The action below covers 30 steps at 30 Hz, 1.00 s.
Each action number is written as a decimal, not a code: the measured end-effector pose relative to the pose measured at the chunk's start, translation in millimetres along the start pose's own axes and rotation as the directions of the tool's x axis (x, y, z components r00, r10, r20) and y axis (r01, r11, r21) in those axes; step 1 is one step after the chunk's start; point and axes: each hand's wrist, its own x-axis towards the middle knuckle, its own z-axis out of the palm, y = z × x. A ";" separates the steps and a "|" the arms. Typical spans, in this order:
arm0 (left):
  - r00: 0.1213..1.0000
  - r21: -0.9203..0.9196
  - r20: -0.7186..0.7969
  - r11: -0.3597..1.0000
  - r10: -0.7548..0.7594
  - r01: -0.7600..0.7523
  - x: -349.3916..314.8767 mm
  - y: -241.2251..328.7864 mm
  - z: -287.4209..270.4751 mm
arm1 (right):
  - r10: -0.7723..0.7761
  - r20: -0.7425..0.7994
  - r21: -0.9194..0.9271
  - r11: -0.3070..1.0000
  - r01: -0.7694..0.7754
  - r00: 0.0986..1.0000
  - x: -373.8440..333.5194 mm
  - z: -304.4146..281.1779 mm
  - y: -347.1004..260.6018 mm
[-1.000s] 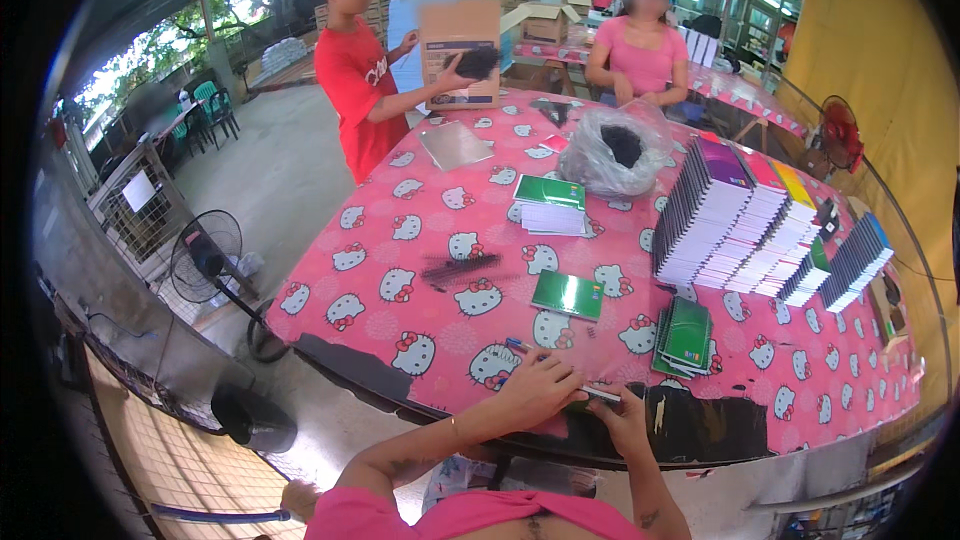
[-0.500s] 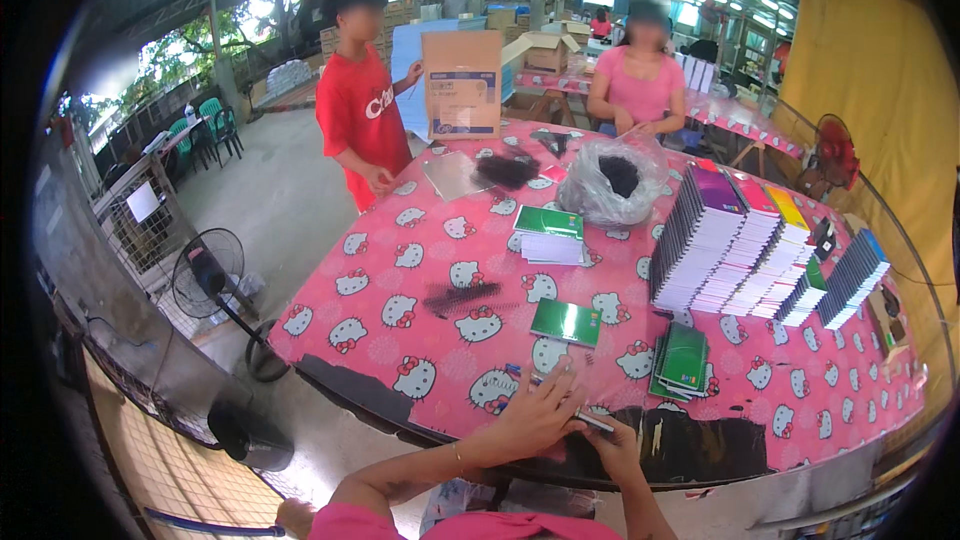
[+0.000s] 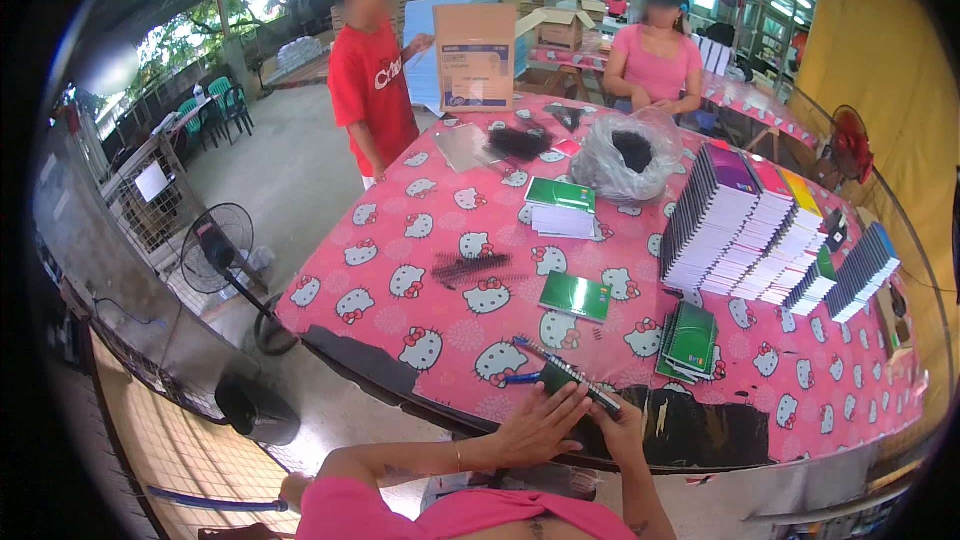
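Observation:
A green-covered spiral notebook (image 3: 562, 374) is tilted at the table's near edge, its coil running along the upper right side. My left hand (image 3: 540, 427) grips its near part, the fingers close together over the cover. My right hand (image 3: 617, 430) is closed round the lower right end, beside the coil; its fingertips are partly hidden. Something slim and blue (image 3: 522, 378) sticks out to the left of the notebook; its kind is unclear. Just beyond lies another green notebook (image 3: 575, 297). Several green notebooks (image 3: 687, 342) are stacked to the right of my hands.
Tall stacks of spiral notebooks (image 3: 705, 225) stand at the right. Loose black coils (image 3: 472, 270) lie left of centre, and a clear plastic bag (image 3: 610, 175) holds dark material. Another green stack (image 3: 560, 205) sits mid-table. Two people stand across the table, one beside a cardboard box (image 3: 475, 60).
The notebook between my hands has tilted up, showing more of its green cover and coil. My left hand has drawn back slightly nearer. The person in pink has lowered their hands.

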 end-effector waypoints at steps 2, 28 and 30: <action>0.999 -0.027 -0.043 0.999 0.024 -0.025 8.7 -1.9 -1.8 | -0.014 0.007 -0.042 0.999 0.014 1.000 5.7 -11.4 12.1; 0.995 0.041 -0.001 0.994 0.099 -0.099 66.2 -25.7 -31.2 | -0.104 0.035 -0.152 0.982 0.108 0.994 9.4 -8.7 9.3; 0.998 0.013 0.023 0.998 0.055 -0.056 46.6 -10.4 -20.8 | -0.098 0.032 -0.162 0.981 0.102 0.995 9.0 -7.7 5.6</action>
